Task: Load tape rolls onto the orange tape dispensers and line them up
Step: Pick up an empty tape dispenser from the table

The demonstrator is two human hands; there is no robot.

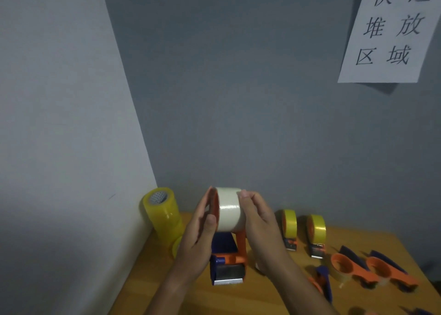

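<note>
I hold an orange and blue tape dispenser upright above the wooden table, its toothed blade pointing toward me. A white tape roll sits on its hub. My left hand presses flat against the orange side of the hub. My right hand presses against the roll's right face. Two loaded dispensers with yellow tape stand side by side to the right. Empty orange dispensers lie further right.
A stack of yellow tape rolls stands in the wall corner at the table's back left. Another dispenser lies near my right forearm. A paper sign with Chinese characters hangs on the grey wall.
</note>
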